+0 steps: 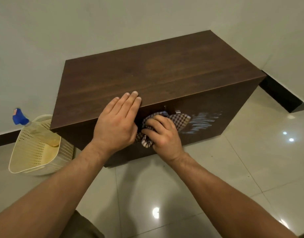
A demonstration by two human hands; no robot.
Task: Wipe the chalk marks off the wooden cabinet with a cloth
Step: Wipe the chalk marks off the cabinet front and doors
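Checked cloth (pixel 180 120) held against the front of a dark wooden cabinet (pixel 147 74).
Left grip (pixel 117 124) lies flat, fingers straight, on the top's front edge; right grip (pixel 163 134) clutches the bunched cloth on the front panel, pale chalk marks (pixel 204 121) just beside it. A cream perforated basket (pixel 27 157) on the tiled floor (pixel 165 186) holds a blue-capped spray bottle (pixel 20 118).
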